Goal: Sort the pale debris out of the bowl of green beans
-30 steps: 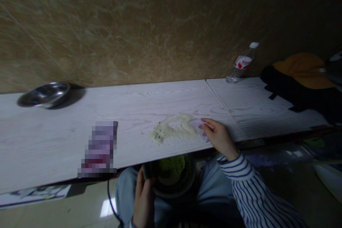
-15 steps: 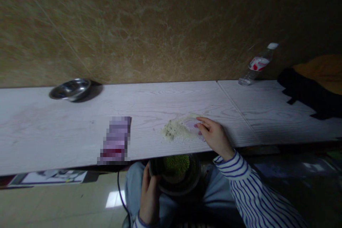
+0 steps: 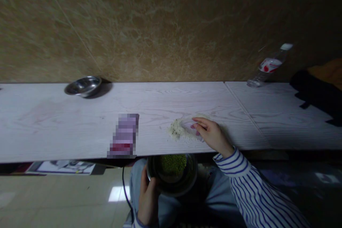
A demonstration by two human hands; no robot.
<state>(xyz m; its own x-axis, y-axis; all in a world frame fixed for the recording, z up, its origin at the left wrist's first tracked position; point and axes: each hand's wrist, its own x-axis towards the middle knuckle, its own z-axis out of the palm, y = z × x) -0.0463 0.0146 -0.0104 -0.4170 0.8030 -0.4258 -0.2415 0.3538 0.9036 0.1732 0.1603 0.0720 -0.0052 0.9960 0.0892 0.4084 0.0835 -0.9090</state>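
Note:
On the tabletop lies a spread of small white grains (image 3: 176,128), like rice, with a few dark specks at its left side. My right hand (image 3: 210,131) is at the right end of the spread, its fingertips down by the surface; the index finger is stretched, apart from the thumb, and nothing shows between them. Below the table edge my left hand (image 3: 149,194) grips the left rim of a round metal bowl (image 3: 192,178) over my lap. Small green beans (image 3: 173,164), like mung beans, lie in it.
A shiny metal bowl (image 3: 84,87) stands tilted-looking near the wall at the left. A pixelated purple, phone-like object (image 3: 124,133) lies near the front edge. At the right are a plastic bottle (image 3: 269,66) and dark cloth (image 3: 310,87). A cable (image 3: 123,185) hangs below.
The view has shifted, so the table things appear further right. My right hand has moved a little left over the grains. My left hand still holds the bowl.

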